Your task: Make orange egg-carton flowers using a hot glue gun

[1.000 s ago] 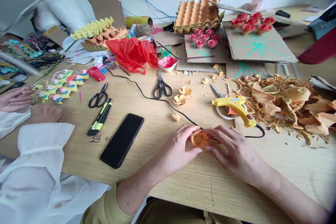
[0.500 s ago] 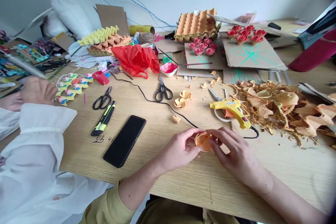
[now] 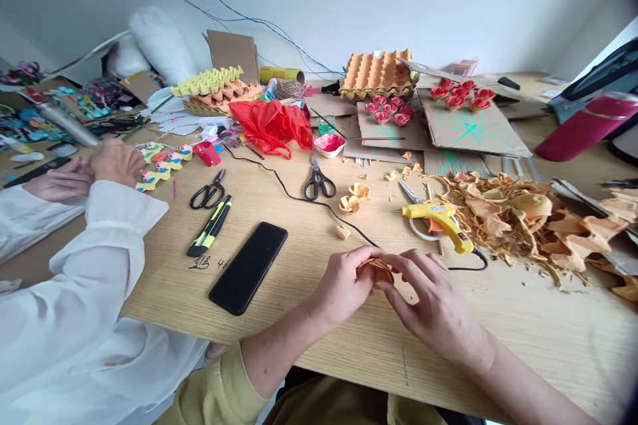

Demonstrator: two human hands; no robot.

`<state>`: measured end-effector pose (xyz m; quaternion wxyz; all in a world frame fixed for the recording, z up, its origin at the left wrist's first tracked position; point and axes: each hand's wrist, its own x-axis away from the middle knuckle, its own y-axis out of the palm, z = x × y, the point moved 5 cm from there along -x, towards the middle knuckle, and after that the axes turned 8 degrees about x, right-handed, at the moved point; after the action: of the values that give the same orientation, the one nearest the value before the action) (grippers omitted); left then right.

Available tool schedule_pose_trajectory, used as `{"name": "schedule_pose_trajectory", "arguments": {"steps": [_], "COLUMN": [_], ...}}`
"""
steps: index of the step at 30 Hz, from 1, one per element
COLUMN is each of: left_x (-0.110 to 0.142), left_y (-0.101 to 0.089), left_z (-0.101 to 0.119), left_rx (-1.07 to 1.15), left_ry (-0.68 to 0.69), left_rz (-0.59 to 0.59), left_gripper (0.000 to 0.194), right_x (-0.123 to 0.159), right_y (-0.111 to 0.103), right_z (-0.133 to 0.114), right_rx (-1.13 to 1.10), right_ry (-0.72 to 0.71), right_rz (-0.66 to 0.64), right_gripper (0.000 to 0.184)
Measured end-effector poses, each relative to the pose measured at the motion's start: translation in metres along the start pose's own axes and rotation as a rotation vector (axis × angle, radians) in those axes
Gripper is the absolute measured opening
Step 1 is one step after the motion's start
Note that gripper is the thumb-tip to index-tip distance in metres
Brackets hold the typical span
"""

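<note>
Between my two hands, low over the table's front part, is a small orange egg-carton flower (image 3: 381, 271). My left hand (image 3: 349, 282) is closed round its left side, covering much of it. With thumb and fingertips my right hand (image 3: 428, 302) pinches the flower's right edge. Just beyond lie two finished-looking orange carton flowers (image 3: 350, 204) and a small folded carton piece (image 3: 343, 232). A yellow glue gun (image 3: 438, 218) rests on its side to the right, on top of silver scissors (image 3: 409, 194) and a white ring.
Carton scraps (image 3: 518, 206) heap at the right. A black phone (image 3: 248, 267), a box cutter (image 3: 209, 227) and black scissors (image 3: 319, 180) lie left of centre. Red flowers (image 3: 466, 94) stand on cardboard behind. A co-worker's hands (image 3: 112, 163) are at the far left. A cord (image 3: 279, 176) crosses the table.
The flower has been tilted and turned in my hands, so its open cup shows less. My view has shifted slightly left and up. The co-worker's hands have come closer together.
</note>
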<state>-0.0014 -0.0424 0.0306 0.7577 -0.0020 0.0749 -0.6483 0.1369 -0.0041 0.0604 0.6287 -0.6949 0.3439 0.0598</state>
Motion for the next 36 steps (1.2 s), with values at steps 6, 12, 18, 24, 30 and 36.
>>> {"name": "schedule_pose_trajectory", "arguments": {"steps": [6,12,18,24,30,36], "left_x": [0.0,-0.002,-0.006,-0.006,-0.005,-0.005], "left_y": [0.002,0.002,0.0,0.002,0.002,0.007], "left_z": [0.008,-0.007,-0.004,0.004,0.001,0.002], "left_rx": [-0.1,0.003,-0.128,-0.256,-0.176,-0.225], "left_ry": [0.077,-0.051,0.033,0.138,0.071,0.125], "left_rz": [-0.032,0.032,0.003,-0.022,-0.003,-0.07], "left_gripper": [0.049,0.035,0.036,0.035,0.038,0.035], "right_x": [-0.002,0.0,0.0,0.002,0.002,0.004], "right_y": [0.009,0.009,0.013,0.018,0.018,0.02], "right_z": [0.003,0.007,0.01,0.014,0.014,0.015], "right_rx": [-0.132,-0.198,-0.225,-0.258,-0.264,-0.274], "right_ry": [0.074,0.111,0.168,0.181,0.192,0.159], "right_rz": [0.019,0.081,0.056,0.059,0.062,0.051], "right_gripper": [0.01,0.014,0.01,0.013,0.014,0.016]}}
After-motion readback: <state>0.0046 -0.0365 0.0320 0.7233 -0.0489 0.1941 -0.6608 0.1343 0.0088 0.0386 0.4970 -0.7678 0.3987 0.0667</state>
